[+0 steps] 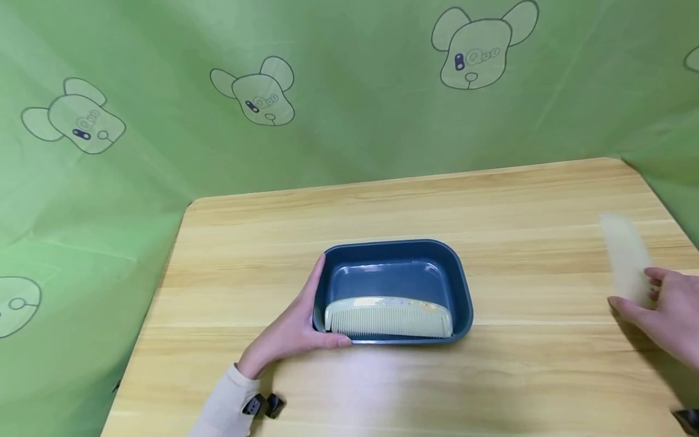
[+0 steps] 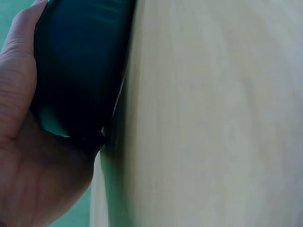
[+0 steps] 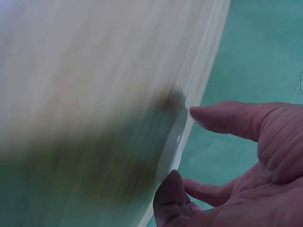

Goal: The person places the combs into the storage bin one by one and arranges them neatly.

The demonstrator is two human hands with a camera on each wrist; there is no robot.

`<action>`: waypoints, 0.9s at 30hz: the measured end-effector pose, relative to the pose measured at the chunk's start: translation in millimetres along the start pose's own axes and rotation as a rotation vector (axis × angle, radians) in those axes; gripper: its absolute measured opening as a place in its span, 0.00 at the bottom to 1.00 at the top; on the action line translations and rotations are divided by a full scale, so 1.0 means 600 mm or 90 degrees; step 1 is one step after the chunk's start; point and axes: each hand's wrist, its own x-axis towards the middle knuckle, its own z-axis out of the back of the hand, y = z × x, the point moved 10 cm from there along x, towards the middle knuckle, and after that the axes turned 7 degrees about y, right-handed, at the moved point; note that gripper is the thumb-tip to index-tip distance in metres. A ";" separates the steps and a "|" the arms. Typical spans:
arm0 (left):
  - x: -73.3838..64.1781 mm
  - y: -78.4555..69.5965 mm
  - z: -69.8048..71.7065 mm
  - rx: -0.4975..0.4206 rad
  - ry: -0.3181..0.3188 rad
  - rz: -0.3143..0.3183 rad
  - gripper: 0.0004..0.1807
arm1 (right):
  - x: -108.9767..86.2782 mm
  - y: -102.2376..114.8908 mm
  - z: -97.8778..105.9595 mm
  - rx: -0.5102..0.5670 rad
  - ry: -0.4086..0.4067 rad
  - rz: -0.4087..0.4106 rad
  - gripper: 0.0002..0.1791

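Observation:
A dark blue rectangular tray (image 1: 393, 276) with raised walls stands mid-table. Inside it, along the front wall, lies a pale green comb (image 1: 390, 317), teeth toward the front. My left hand (image 1: 297, 321) holds the tray's front left corner, thumb along the front rim and fingers up the left wall. In the left wrist view the dark tray (image 2: 80, 61) fills the space beside the hand. Far right, my right hand (image 1: 663, 309) pinches the near end of a second pale comb (image 1: 625, 255) between thumb and fingers. Its edge (image 3: 173, 142) shows between thumb and fingertips in the right wrist view.
The light wood table (image 1: 262, 243) has rounded far corners. A green curtain (image 1: 355, 139) printed with mouse-like heads hangs behind it and at both sides. Small black devices (image 1: 264, 405) sit by the left wrist.

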 end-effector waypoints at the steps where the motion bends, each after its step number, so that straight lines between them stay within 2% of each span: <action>1: 0.000 0.000 0.000 0.002 0.000 0.000 0.81 | 0.000 -0.003 -0.001 0.000 0.001 -0.001 0.46; 5: 0.002 0.000 0.002 -0.005 -0.004 -0.004 0.81 | 0.003 -0.010 0.003 -0.007 -0.007 0.011 0.46; 10: 0.003 0.000 0.001 -0.013 -0.002 -0.004 0.81 | 0.009 -0.025 0.007 0.053 -0.011 0.030 0.40; 15: 0.000 0.002 0.000 0.002 -0.005 -0.002 0.81 | 0.008 -0.051 0.008 0.057 -0.022 -0.019 0.47; 18: 0.000 0.002 -0.001 0.006 -0.005 -0.001 0.80 | 0.004 -0.060 0.009 0.058 -0.026 -0.046 0.46; 22: 0.000 0.001 -0.002 0.003 -0.005 -0.003 0.81 | 0.001 -0.060 0.010 0.076 -0.028 -0.051 0.42; 27: 0.001 0.003 0.000 0.004 -0.006 -0.003 0.81 | 0.003 -0.042 0.014 0.094 -0.043 -0.012 0.36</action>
